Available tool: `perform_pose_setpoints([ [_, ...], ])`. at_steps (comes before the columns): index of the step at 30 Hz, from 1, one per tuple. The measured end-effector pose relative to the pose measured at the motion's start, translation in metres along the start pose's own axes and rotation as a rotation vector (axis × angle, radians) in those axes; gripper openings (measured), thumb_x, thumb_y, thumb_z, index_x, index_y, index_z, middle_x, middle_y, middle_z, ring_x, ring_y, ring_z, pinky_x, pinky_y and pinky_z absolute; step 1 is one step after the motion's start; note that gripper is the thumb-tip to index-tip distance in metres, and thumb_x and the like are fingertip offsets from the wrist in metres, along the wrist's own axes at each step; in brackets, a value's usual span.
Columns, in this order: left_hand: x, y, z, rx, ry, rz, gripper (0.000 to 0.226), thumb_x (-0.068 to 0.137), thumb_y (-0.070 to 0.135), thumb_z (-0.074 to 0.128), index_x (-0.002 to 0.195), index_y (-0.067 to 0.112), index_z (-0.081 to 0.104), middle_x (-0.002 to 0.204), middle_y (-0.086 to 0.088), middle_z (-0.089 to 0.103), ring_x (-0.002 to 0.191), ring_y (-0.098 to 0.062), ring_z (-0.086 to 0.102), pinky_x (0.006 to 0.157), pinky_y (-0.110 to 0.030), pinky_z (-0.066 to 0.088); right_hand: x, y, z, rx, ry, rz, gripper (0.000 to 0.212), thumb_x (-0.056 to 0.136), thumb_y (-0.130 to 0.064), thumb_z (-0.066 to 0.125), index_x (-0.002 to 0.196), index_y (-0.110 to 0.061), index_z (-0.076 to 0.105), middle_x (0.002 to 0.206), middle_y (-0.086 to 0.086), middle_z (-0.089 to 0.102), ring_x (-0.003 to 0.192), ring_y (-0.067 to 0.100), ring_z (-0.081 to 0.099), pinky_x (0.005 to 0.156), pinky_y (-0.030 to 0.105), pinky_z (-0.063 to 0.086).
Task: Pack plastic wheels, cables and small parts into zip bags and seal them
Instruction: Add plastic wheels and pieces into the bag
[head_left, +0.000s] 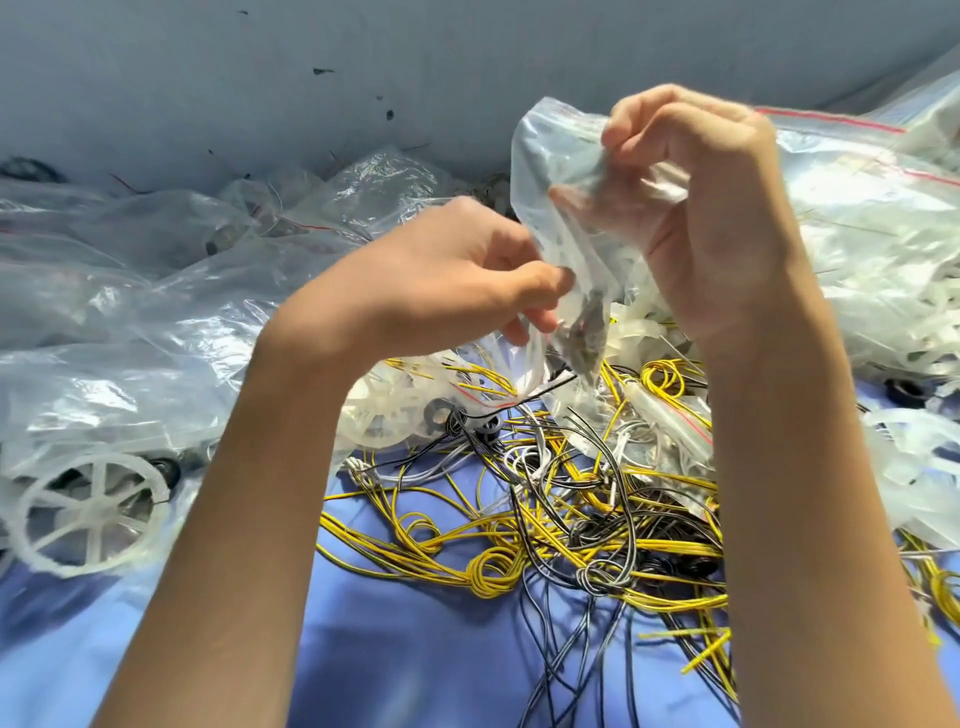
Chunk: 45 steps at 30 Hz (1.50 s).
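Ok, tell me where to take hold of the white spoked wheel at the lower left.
Probably pinch the rim of the white spoked wheel on its near right side, coming from above: it lies flat on the blue cloth, the gaps between spokes let a finger hook under, and its far edge is crowded by clear plastic bags.

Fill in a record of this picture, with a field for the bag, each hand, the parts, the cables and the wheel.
bag: clear, held up by both hands
left hand: pinches its lower side
right hand: grips its top
parts: small, dark, low inside the bag
cables: yellow, black, white; tangled on the blue cloth
wheel: white, spoked, at the left
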<state>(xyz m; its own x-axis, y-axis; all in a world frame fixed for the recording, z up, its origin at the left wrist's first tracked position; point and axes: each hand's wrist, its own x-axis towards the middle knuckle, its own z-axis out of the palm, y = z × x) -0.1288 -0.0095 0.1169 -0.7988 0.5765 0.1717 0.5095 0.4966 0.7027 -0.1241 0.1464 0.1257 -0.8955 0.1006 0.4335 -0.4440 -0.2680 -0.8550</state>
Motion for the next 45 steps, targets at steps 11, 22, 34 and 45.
perform_pose_setpoints([
  [11,0.012,-0.003,0.017,0.372,0.257,-0.206,0.068,0.059,0.080,0.057,0.104,0.029,0.057,0.101,0.009,0.067,0.097,-0.015,0.062,0.087,-0.036,0.050,0.000,0.002,0.023,-0.165,0.237,-0.014,0.033,0.086,0.008,0.039,0.069,-0.009,0.063,0.053,-0.002,0.043,0.049,0.008,0.041,0.072,0.040,0.051],
  [22,0.017,-0.002,0.021,0.181,0.447,-0.163,0.033,0.069,0.040,0.043,0.082,0.020,0.066,0.086,0.000,0.072,0.090,-0.024,0.064,0.080,-0.036,0.052,-0.003,-0.003,0.027,-0.137,0.157,-0.003,0.027,0.089,0.004,0.041,0.089,-0.007,0.066,0.070,0.004,0.065,0.084,0.018,0.072,0.076,0.024,0.053],
  [34,0.013,-0.004,-0.001,-0.371,0.484,-0.062,0.019,0.095,0.008,0.045,0.083,0.021,0.051,0.053,0.015,0.064,0.053,0.005,0.060,0.051,-0.017,0.051,0.003,0.006,0.003,-0.589,0.062,0.091,0.054,0.090,-0.024,0.060,0.140,-0.024,0.041,0.087,-0.012,0.062,0.085,0.003,0.062,0.082,0.027,0.053],
  [45,0.012,-0.015,-0.004,-0.348,0.511,0.014,0.039,0.091,0.011,0.055,0.112,0.025,0.025,0.056,0.013,0.050,0.048,-0.003,0.047,0.063,-0.025,0.051,-0.003,0.009,0.000,-0.484,-0.096,0.000,0.067,0.086,-0.002,0.061,0.143,-0.028,0.039,0.065,0.008,0.051,0.060,0.019,0.045,0.068,0.031,0.041],
])
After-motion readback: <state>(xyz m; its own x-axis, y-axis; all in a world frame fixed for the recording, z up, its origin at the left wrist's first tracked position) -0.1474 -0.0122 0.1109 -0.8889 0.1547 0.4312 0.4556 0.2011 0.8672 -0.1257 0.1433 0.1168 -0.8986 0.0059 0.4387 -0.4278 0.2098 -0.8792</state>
